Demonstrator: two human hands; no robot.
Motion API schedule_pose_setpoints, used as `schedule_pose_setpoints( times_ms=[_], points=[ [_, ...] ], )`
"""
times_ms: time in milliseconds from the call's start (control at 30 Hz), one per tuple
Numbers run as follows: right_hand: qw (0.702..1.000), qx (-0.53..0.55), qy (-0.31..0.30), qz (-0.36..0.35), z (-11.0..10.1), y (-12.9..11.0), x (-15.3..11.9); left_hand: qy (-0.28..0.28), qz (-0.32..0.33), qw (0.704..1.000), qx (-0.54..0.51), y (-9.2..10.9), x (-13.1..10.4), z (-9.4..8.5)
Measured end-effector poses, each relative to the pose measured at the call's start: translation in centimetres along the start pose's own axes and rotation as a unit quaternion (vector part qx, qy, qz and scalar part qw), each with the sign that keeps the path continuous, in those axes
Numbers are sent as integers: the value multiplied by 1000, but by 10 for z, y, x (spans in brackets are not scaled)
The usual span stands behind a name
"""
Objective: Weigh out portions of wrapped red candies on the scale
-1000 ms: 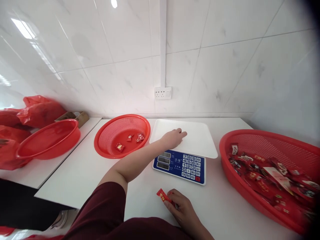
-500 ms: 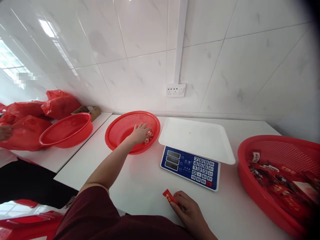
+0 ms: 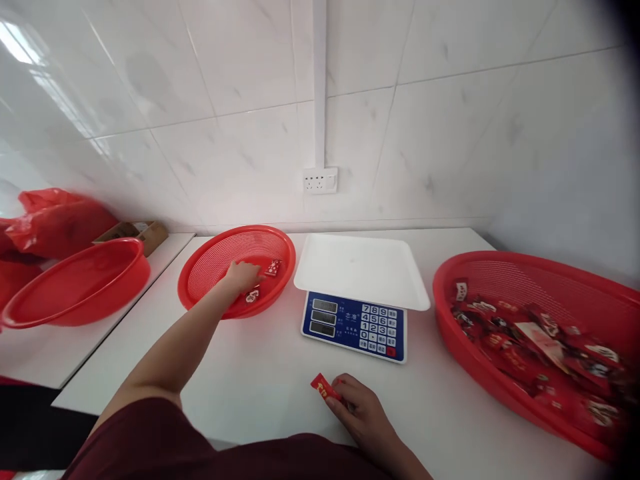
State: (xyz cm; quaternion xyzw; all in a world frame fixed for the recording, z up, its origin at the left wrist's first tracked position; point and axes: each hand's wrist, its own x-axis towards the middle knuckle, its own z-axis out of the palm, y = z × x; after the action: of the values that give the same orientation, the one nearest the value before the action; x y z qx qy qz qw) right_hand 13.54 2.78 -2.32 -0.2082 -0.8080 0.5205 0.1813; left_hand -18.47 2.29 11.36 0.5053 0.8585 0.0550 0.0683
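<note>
My left hand [image 3: 245, 275] reaches down inside a red mesh basket [image 3: 187, 283], its fingers partly stretched out and some of them hidden. Beside its fingertips lies a small red packet with white dots [image 3: 273, 268]. Another small wrapped piece [image 3: 253, 294] rests just below the hand, on the basket floor. Low over the white table, my right hand [image 3: 357, 407] is closed around a small red packet with gold lettering [image 3: 323, 387]; its printed end sticks out past the thumb. A digital scale [image 3: 350, 327] with a bare white pan [image 3: 360, 267] stands between the two baskets.
At the right, a large red basket [image 3: 450, 320] holds many small wrapped packets. To the left, on an adjoining table, are a red basin [image 3: 135, 267], red plastic bags [image 3: 65, 227] and a cardboard box [image 3: 155, 237]. A tiled wall with a socket [image 3: 321, 180] borders the back.
The view has swung right and closer to the right basket. My left hand has shifted left within the mesh basket, uncovering the small packets. My right hand keeps its red packet.
</note>
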Motion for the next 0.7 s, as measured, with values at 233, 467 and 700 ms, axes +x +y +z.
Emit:
schedule_pose_setpoints(
  times_ms=[233,467,700],
  points=[
    [956,247,101,126,-27,-20,29,-28,121,992,-7,24,-57,16],
    [867,445,159,159,-74,-56,87,75,21,994,79,-14,-58,15],
    [864,439,198,147,-92,-62,101,202,71,977,-22,-4,-67,29]
  ],
)
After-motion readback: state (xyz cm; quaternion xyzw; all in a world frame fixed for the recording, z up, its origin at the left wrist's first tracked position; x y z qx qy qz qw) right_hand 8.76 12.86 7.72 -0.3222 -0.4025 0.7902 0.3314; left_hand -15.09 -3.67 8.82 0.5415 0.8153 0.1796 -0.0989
